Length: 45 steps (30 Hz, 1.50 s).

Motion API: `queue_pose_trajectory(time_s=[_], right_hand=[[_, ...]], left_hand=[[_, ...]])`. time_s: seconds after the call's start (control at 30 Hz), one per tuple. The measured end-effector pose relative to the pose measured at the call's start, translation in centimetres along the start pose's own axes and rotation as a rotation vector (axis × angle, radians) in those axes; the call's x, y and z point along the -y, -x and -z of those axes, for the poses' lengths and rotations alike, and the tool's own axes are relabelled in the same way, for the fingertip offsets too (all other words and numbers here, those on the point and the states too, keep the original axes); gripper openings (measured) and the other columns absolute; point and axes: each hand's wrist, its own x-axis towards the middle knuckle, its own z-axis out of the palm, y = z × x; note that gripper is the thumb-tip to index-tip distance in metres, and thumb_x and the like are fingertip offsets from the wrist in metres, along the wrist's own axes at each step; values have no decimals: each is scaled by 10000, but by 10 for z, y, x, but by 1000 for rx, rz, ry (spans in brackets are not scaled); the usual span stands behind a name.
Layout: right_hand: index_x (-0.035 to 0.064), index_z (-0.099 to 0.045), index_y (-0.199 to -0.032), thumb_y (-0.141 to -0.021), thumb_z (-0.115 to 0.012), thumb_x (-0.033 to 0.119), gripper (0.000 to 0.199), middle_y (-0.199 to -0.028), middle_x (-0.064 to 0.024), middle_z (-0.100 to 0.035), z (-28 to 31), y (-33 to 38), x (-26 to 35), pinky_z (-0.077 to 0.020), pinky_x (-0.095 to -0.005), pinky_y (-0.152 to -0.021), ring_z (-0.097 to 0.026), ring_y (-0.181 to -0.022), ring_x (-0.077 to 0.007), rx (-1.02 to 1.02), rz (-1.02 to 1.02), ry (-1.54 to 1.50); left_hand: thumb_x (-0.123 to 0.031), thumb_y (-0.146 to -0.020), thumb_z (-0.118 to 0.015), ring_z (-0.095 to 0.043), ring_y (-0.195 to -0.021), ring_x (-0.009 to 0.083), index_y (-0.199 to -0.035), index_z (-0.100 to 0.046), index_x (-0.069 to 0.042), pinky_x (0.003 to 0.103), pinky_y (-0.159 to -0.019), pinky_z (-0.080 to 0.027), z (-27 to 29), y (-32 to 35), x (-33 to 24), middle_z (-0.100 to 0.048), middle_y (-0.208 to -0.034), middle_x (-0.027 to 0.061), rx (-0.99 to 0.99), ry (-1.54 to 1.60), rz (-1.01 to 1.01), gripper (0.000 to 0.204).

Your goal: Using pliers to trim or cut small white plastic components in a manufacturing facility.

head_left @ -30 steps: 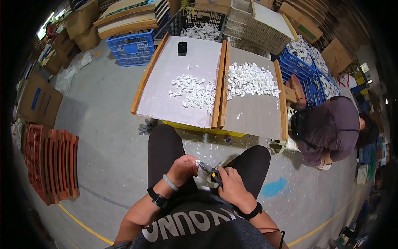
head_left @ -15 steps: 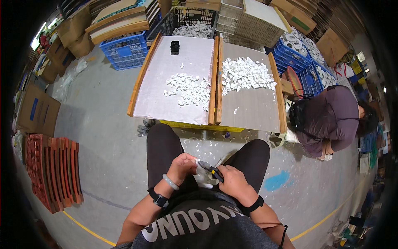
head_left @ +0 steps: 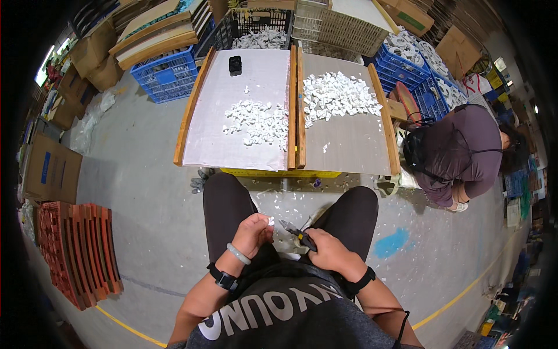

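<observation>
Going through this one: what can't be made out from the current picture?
All in the head view:
- Small white piece: exact shape; too small, partly covered by the left hand.
- Pliers: much of the handles; covered by the right hand.
- Blue crate: how full; stacked wood-edged boards cover its top.

The pliers (head_left: pixel 303 237) have black handles marked yellow; the small piece (head_left: pixel 271 221) is white; the stack (head_left: pixel 87 253) at the view's eight o'clock, red-brown.
</observation>
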Motion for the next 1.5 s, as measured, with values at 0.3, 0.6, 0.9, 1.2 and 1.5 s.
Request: queue_pose_trajectory(time_s=[0.3,0.6,0.9,1.2,1.5], right_hand=[[7,-463,-1177,-641,-555,18,544,-977,-198,-504,-2,4,5,-412,-430,-855,-486,-977,-383,-101,84,85],[8,-470,-1210,-638,-570,31,580,-992,-200,-511,-1,4,17,-419,-436,-861,-485,-978,-390,-99,85,190],[12,-552,-1131,-653,-546,-2,479,-891,-183,-568,2,6,3,-469,-400,-764,-555,-874,-351,-114,137,28],[40,-486,-1228,-654,-564,17,581,-970,-211,-524,1,12,5,-412,-425,-864,-500,-954,-390,-94,106,-143],[50,-489,-1237,-618,-590,32,627,-1005,-175,-485,8,16,23,-378,-415,-887,-456,-996,-359,-173,144,107]], left_hand=[[-101,-905,-498,-559,-622,127,-946,-560,-26,270,-584,-496,-2,1,-2,-596,-766,50,15,-31,18,105],[-84,-897,-505,-560,-616,113,-956,-575,-10,258,-585,-503,-5,3,-2,-599,-762,48,-5,-42,-4,118],[-107,-906,-501,-575,-622,115,-962,-601,4,237,-581,-492,-5,3,-6,-599,-747,42,-48,7,75,159],[-126,-924,-485,-574,-657,128,-934,-614,1,210,-582,-462,-20,9,-12,-591,-748,54,-5,-26,108,181],[-186,-943,-487,-517,-550,115,-867,-563,-36,211,-484,-419,-8,7,-8,-556,-685,43,46,-28,123,185]])
